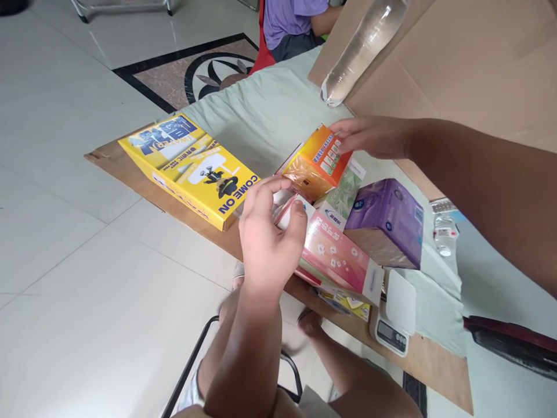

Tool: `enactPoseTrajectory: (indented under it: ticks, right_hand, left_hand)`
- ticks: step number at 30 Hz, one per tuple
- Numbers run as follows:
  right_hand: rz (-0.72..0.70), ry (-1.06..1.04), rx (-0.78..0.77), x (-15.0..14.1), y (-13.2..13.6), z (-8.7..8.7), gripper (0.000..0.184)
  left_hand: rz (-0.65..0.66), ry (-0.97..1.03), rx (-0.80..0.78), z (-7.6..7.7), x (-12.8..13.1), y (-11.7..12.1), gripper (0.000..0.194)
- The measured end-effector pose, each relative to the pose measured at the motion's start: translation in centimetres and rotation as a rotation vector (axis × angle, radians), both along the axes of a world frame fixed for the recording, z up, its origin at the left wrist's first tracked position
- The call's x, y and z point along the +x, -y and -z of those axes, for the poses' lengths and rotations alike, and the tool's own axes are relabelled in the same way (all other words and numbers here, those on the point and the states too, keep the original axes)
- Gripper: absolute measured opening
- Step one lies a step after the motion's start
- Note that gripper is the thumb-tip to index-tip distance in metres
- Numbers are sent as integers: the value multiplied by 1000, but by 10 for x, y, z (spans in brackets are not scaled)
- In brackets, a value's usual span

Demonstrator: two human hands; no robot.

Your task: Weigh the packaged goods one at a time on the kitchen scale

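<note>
Two bare hands are at work over the desk (444,371). The right hand (363,136) pinches the upper right edge of one orange box (324,157), thumb on its printed face; the left hand (267,244) is curled, thumb apart from the fingers, its fingertips by the box's lower left corner and its thumb over the end of one pink box (337,249). Whether the left hand grips either, I cannot tell. The orange box is tilted, between the two hands. One green pack (342,194) lies below the right hand, just beside the pink box, and one purple pack (387,220) stands beyond it, under the right forearm. Left of the left hand lies one large yellow box (191,171), marked "COME ON". To the right of the left hand is one scale (394,319). There are two bottles: a large one (365,52) above the right hand, against cardboard (470,75), and a small one (444,235) below the right forearm. One yellow pack (348,305) is mostly hidden under the pink box. The right hand's far fingertips are hidden; a person in purple (291,23), beyond the hands, is cut off by the top edge.
</note>
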State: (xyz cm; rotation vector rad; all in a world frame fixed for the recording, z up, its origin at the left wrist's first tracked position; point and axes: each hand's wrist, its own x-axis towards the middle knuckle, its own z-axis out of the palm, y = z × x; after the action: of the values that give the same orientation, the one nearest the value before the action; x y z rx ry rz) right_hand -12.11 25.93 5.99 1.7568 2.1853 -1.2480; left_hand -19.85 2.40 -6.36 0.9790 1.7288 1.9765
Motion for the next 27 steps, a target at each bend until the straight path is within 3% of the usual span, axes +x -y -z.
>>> enactPoseTrajectory:
  ticks: [3, 7, 10, 13, 15, 19, 21, 27]
  right_hand:
    - [-22, -169, 223, 31, 16, -19, 34]
    - [-113, -336, 606, 118, 67, -31, 41]
    - [-82, -380, 761, 187, 109, -11, 62]
    - [231, -570, 747, 224, 137, 28, 64]
    - [329, -659, 669, 229, 148, 56, 64]
    - [275, -748, 523, 216, 156, 90, 71]
    - [261, -809, 453, 210, 156, 97, 79]
    - [247, -935, 318, 208, 151, 107, 94]
  left_hand:
    - [-19, 12, 59, 0, -1, 2, 21]
    - [-12, 8, 172, -2, -5, 7, 17]
    - [10, -19, 238, -9, -1, 15, 16]
    - [103, -49, 296, -29, 12, 27, 19]
    - [209, -97, 343, -49, 23, 34, 23]
    - [389, -287, 272, -82, 45, 29, 25]
    - [448, -344, 161, -86, 55, 17, 30]
    - [543, -313, -91, -75, 77, -7, 34]
